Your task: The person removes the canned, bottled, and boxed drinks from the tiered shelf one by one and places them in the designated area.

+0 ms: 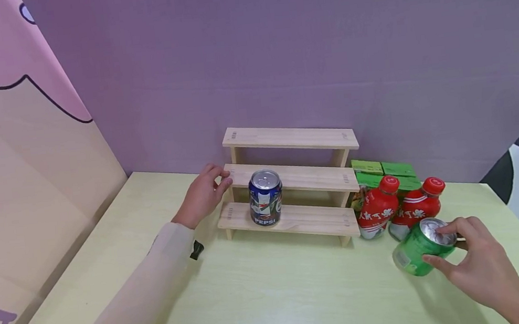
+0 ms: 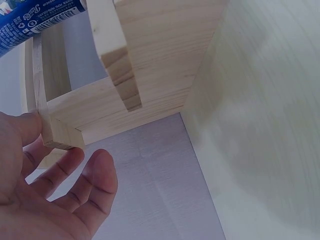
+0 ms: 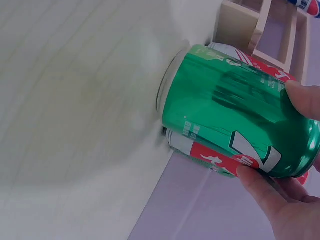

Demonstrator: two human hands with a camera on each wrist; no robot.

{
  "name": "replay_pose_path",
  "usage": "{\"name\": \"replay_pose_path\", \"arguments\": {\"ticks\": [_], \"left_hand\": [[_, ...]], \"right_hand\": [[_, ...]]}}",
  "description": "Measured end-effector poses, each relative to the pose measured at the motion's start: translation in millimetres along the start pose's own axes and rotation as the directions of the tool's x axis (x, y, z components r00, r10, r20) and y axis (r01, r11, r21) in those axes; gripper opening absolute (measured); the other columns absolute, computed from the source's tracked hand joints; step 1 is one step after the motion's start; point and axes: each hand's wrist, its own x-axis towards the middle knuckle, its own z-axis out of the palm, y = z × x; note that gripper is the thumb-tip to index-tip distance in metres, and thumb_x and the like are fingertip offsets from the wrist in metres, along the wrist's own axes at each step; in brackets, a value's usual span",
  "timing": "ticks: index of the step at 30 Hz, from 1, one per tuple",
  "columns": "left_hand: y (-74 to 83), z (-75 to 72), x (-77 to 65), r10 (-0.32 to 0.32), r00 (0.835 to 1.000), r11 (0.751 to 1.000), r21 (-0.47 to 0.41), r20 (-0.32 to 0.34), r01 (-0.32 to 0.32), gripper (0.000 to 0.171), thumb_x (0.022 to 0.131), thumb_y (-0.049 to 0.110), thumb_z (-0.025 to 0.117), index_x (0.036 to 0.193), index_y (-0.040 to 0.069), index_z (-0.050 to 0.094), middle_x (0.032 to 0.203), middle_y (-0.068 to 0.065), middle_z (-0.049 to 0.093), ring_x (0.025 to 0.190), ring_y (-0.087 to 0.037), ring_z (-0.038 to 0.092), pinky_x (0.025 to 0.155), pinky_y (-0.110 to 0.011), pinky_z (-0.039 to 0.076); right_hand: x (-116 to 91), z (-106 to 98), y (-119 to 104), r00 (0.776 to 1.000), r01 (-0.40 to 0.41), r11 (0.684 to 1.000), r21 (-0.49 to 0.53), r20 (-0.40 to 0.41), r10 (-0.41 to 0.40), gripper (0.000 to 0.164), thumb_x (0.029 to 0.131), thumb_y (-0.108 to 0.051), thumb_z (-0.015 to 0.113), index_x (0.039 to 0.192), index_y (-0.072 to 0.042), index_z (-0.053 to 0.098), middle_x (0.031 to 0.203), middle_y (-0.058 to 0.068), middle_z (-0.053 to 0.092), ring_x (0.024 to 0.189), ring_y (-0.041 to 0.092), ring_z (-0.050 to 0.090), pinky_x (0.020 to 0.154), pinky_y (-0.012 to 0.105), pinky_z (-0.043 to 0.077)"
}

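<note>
A three-step wooden display shelf point(image 1: 306, 177) stands against the purple wall. At its left side my left hand point(image 1: 202, 195) pinches the end of the middle step; the left wrist view has the thumb on one face of the board point(image 2: 64, 134) and fingers at the other. A dark blue Pepsi can point(image 1: 266, 206) stands upright on the bottom step. On the right, my right hand point(image 1: 481, 260) grips a green soda can point(image 1: 413, 252) near its top, thumb on one side and fingers on the other. The can tilts, close over the table.
Two red-labelled bottles point(image 1: 378, 206) with red caps stand right of the shelf, just behind the green can. Green boxes point(image 1: 399, 169) sit behind them by the wall. The pale table point(image 1: 273, 292) ends at a right edge, near the right hand.
</note>
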Motion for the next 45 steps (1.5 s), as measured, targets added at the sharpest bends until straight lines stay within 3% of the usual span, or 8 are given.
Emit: {"name": "replay_pose_path", "arguments": {"ticks": [10, 14, 18, 25, 28, 32, 38, 45], "left_hand": [[-0.1, 0.9, 0.2, -0.003, 1.000, 1.000, -0.006, 0.002, 0.003, 0.022, 0.096, 0.026, 0.057, 0.109, 0.008, 0.061, 0.110, -0.003, 0.048, 0.089, -0.023, 0.050, 0.073, -0.030, 0.047], [-0.8, 0.9, 0.3, -0.006, 1.000, 1.000, -0.003, 0.000, 0.006, 0.022, 0.096, 0.027, 0.057, 0.109, 0.009, 0.061, 0.112, -0.003, 0.049, 0.090, -0.023, 0.051, 0.074, -0.030, 0.048], [-0.9, 0.4, -0.1, -0.003, 1.000, 1.000, -0.006, -0.001, 0.003, 0.022, 0.096, 0.027, 0.057, 0.108, 0.009, 0.061, 0.111, -0.003, 0.049, 0.090, -0.024, 0.051, 0.074, -0.030, 0.048], [-1.6, 1.8, -0.4, 0.001, 1.000, 1.000, -0.005, -0.005, -0.001, 0.022, 0.095, 0.027, 0.057, 0.108, 0.009, 0.060, 0.110, -0.003, 0.049, 0.088, -0.022, 0.050, 0.073, -0.029, 0.048], [-1.3, 1.3, -0.2, 0.005, 1.000, 1.000, -0.006, -0.010, -0.005, 0.022, 0.095, 0.026, 0.057, 0.108, 0.009, 0.061, 0.110, -0.003, 0.049, 0.089, -0.022, 0.051, 0.073, -0.030, 0.048], [-0.6, 0.3, -0.3, 0.010, 1.000, 1.000, -0.011, -0.010, -0.010, 0.022, 0.095, 0.026, 0.057, 0.108, 0.009, 0.061, 0.111, -0.003, 0.049, 0.088, -0.022, 0.050, 0.072, -0.030, 0.048], [-1.2, -0.2, -0.9, 0.006, 1.000, 1.000, -0.022, -0.002, -0.006, 0.022, 0.095, 0.027, 0.057, 0.109, 0.009, 0.060, 0.110, -0.002, 0.048, 0.088, -0.021, 0.049, 0.072, -0.029, 0.048], [2.7, 5.3, 0.7, 0.007, 1.000, 0.999, -0.044, -0.004, -0.007, 0.022, 0.095, 0.026, 0.057, 0.108, 0.008, 0.061, 0.111, -0.003, 0.048, 0.086, -0.022, 0.050, 0.073, -0.030, 0.048]], "right_hand": [[1.8, -0.5, 2.4, 1.000, -0.027, 1.000, -0.012, 0.012, 0.027, 0.061, 0.062, -0.005, 0.088, 0.109, 0.001, 0.048, 0.111, 0.018, 0.042, 0.096, 0.040, 0.046, 0.065, 0.002, 0.033], [1.2, -2.6, -0.9, 0.999, -0.046, 0.998, -0.052, 0.010, 0.047, 0.058, 0.066, -0.013, 0.087, 0.110, 0.000, 0.052, 0.116, 0.021, 0.043, 0.099, 0.042, 0.044, 0.072, 0.037, 0.050], [3.2, -5.7, -5.3, 0.999, -0.047, 0.997, -0.057, -0.020, 0.046, 0.052, 0.070, -0.017, 0.085, 0.109, -0.001, 0.056, 0.122, 0.024, 0.042, 0.104, 0.044, 0.041, 0.072, 0.066, 0.041], [12.7, -8.8, -25.4, 0.995, -0.009, 1.000, -0.023, -0.097, 0.007, 0.047, 0.072, -0.013, 0.082, 0.111, -0.001, 0.057, 0.126, 0.023, 0.044, 0.113, 0.043, 0.038, 0.075, 0.069, 0.039], [19.1, -5.3, -40.9, 0.987, 0.076, 0.997, 0.025, -0.142, -0.072, 0.046, 0.070, -0.006, 0.083, 0.110, -0.003, 0.060, 0.125, 0.017, 0.048, 0.114, 0.037, 0.040, 0.095, 0.042, 0.041], [31.5, 5.1, -63.9, 0.966, 0.202, 0.976, 0.083, -0.181, -0.185, 0.047, 0.066, -0.002, 0.084, 0.107, -0.004, 0.062, 0.121, 0.011, 0.051, 0.112, 0.028, 0.043, 0.085, 0.003, 0.025], [57.6, 25.9, -96.8, 0.943, 0.296, 0.941, 0.165, -0.207, -0.261, 0.045, 0.067, -0.003, 0.084, 0.106, -0.004, 0.062, 0.124, 0.008, 0.053, 0.115, 0.022, 0.045, 0.076, 0.014, 0.039], [85.7, 57.5, -130.1, 0.947, 0.323, 0.918, 0.232, -0.080, -0.312, 0.051, 0.075, -0.016, 0.081, 0.118, -0.010, 0.055, 0.131, 0.006, 0.049, 0.120, 0.026, 0.044, 0.090, 0.052, 0.043]]}}
